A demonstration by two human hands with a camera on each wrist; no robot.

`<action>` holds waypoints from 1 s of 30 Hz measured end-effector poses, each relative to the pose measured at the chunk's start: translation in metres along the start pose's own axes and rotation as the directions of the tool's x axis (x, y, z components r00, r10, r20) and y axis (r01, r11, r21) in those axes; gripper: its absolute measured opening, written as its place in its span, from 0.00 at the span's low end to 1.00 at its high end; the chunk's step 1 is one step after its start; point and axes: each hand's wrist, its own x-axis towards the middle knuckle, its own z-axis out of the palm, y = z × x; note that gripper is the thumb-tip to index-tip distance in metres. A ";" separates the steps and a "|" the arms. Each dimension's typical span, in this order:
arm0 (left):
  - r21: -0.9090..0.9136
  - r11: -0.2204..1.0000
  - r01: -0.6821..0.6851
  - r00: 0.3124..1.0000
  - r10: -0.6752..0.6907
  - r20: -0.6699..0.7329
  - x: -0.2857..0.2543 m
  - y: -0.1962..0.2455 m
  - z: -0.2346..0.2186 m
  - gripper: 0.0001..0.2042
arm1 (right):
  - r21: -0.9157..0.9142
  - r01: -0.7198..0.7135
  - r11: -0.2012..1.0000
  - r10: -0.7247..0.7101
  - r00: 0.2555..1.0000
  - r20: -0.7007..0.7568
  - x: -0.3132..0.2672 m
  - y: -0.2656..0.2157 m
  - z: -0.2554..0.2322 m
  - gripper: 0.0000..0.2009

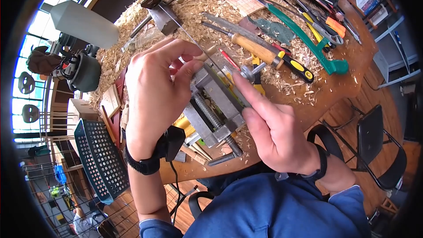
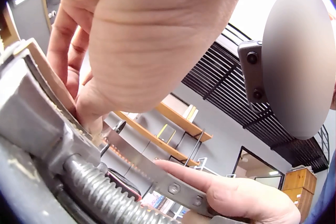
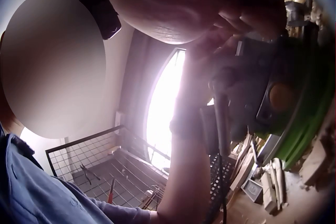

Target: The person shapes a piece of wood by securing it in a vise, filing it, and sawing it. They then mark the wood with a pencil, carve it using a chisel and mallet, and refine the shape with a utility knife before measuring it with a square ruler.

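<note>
A grey metal bench vise (image 1: pixel 222 105) with a long screw stands at the table's near edge. Clamped between its jaws is a thin piece of wood (image 2: pixel 50 79). My left hand (image 1: pixel 154 77) pinches the edge of that piece between thumb and fingers, just beside a saw blade. The right hand (image 1: pixel 275 134) grips the handsaw (image 2: pixel 134 158), its index finger laid straight along the blade near two bolts. Seen from the head, the blade appears as a thin line running away across the vise top. The saw's handle is mostly hidden in the right palm.
Wood shavings (image 1: pixel 132 22) cover much of the table. Beyond the vise lie a wooden-handled chisel (image 1: pixel 255 48), a yellow-black handled file (image 1: pixel 301 68) and a green saw (image 1: pixel 291 22). A hammer (image 1: pixel 163 17) lies behind the left hand; a perforated basket (image 1: pixel 101 158) hangs at left.
</note>
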 end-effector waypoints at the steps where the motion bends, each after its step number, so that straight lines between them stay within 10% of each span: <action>1: -0.022 1.000 0.011 1.000 -0.011 -0.009 0.000 -0.001 0.001 0.06 | 0.020 0.031 0.999 -0.030 0.999 -0.045 0.007 0.007 0.006 0.26; 16: -0.010 1.000 0.027 1.000 -0.028 -0.009 -0.001 -0.001 0.001 0.06 | -0.028 -0.088 0.996 0.089 0.995 0.047 -0.058 -0.032 -0.017 0.27; 26: -0.013 0.999 0.030 0.999 -0.030 -0.024 0.000 -0.001 0.000 0.06 | 0.040 0.083 0.996 -0.078 0.991 -0.109 -0.015 0.005 0.013 0.27; 30: -0.006 0.999 0.031 0.999 -0.031 -0.021 0.000 -0.001 0.000 0.05 | 0.046 -0.111 0.993 0.110 0.994 0.023 -0.014 -0.017 -0.008 0.27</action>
